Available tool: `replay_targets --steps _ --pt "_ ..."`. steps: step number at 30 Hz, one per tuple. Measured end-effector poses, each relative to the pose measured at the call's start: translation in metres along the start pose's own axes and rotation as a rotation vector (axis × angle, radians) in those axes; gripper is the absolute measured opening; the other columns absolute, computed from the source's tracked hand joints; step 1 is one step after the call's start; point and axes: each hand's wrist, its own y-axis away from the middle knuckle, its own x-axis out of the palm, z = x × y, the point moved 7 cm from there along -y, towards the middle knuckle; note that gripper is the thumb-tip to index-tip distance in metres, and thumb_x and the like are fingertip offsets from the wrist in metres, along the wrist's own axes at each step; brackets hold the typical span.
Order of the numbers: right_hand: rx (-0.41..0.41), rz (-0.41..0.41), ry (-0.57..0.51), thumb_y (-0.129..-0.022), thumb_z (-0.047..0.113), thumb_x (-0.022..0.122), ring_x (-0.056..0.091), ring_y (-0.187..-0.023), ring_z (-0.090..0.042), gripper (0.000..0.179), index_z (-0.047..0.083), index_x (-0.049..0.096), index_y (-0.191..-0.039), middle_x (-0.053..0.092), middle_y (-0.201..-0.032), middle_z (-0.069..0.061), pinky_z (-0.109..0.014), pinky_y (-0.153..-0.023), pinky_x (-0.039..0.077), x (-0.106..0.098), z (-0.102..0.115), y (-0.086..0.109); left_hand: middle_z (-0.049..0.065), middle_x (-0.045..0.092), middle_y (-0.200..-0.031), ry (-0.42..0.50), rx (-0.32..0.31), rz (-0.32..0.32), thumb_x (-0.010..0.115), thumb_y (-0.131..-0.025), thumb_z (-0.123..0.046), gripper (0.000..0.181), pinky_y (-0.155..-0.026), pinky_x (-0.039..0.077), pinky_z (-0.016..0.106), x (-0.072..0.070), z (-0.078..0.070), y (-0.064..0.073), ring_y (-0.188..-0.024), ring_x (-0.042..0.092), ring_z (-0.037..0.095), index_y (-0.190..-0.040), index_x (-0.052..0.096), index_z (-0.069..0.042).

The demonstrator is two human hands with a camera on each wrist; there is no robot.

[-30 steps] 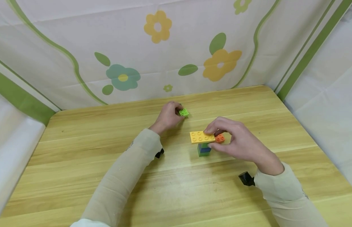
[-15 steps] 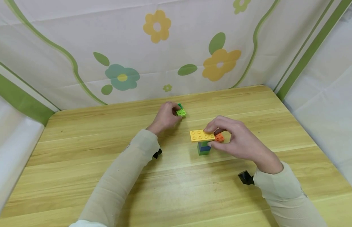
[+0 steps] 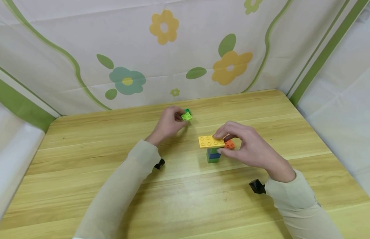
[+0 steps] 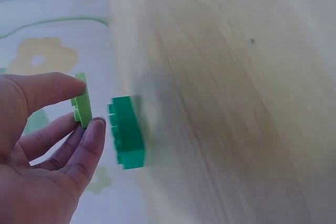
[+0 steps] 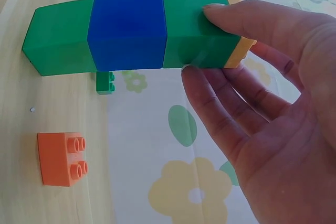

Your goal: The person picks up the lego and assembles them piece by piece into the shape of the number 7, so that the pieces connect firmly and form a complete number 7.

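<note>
My left hand (image 3: 168,122) pinches a small light green toy brick plate (image 4: 83,103) between thumb and fingers, above the far part of the table. Just beyond it in the head view, and beside it in the left wrist view, a dark green brick (image 4: 126,132) lies on the table. With thumb and fingers, my right hand (image 3: 249,147) grips the top green brick (image 5: 191,32) of an upright tower. Below that come a blue brick (image 5: 127,32) and another green brick (image 5: 60,38). A wide yellow plate (image 3: 207,142) caps the tower, jutting out to the left.
An orange brick (image 3: 229,144) sits on the wooden table (image 3: 185,199) behind the tower, partly covered by my right hand in the head view. A white curtain (image 3: 188,39) with flower prints stands along the table's back edge.
My left hand has moved a little left with the light green plate, and the dark green brick behind it shows more. The right hand keeps its grip on the tower.
</note>
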Motion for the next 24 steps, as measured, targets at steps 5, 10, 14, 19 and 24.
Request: replay_targets --steps 5,10,14,19,24 --pt "0.0 -0.004 -0.003 -0.082 -0.007 0.089 0.069 -0.105 -0.007 0.039 0.017 0.073 -0.11 0.074 -0.116 0.003 -0.027 -0.088 0.064 0.0 0.0 -0.001 0.019 0.062 -0.129 0.02 0.056 0.012 0.074 -0.095 -0.004 0.039 -0.1 0.062 0.041 -0.014 -0.012 0.024 -0.11 0.068 0.031 -0.133 0.069 0.005" --pt "0.004 -0.006 -0.009 -0.082 -0.007 0.089 0.068 -0.104 -0.007 0.04 0.017 0.073 -0.11 0.074 -0.116 0.003 -0.025 -0.089 0.063 0.0 0.0 -0.002 0.016 0.066 -0.12 0.061 0.143 0.074 0.076 -0.095 -0.006 0.038 -0.101 0.062 0.043 -0.022 -0.032 0.055 -0.108 0.071 0.029 -0.131 0.072 0.002" --pt "0.009 -0.009 -0.011 -0.082 -0.007 0.089 0.068 -0.103 -0.008 0.039 0.017 0.073 -0.11 0.074 -0.116 0.003 -0.021 -0.09 0.062 0.0 -0.002 -0.002 0.013 0.067 -0.116 0.118 0.212 0.144 0.079 -0.093 -0.003 0.034 -0.096 0.065 0.038 -0.02 -0.048 0.079 -0.106 0.073 0.025 -0.127 0.074 0.001" --pt "0.015 -0.011 -0.016 -0.082 -0.006 0.089 0.068 -0.102 -0.008 0.04 0.017 0.073 -0.109 0.074 -0.116 0.003 -0.02 -0.09 0.061 0.001 -0.003 -0.002 0.011 0.067 -0.12 0.177 0.225 0.2 0.081 -0.091 0.001 0.035 -0.088 0.066 0.029 -0.011 -0.06 0.096 -0.102 0.073 0.02 -0.125 0.074 0.0" --pt "0.013 -0.008 -0.021 -0.082 -0.007 0.089 0.068 -0.102 -0.008 0.039 0.017 0.073 -0.109 0.074 -0.115 0.002 -0.02 -0.09 0.061 0.002 -0.003 -0.002 0.008 0.07 -0.119 0.177 0.187 0.182 0.081 -0.091 0.0 0.036 -0.089 0.065 0.035 -0.008 -0.059 0.1 -0.095 0.072 0.016 -0.126 0.073 -0.004"
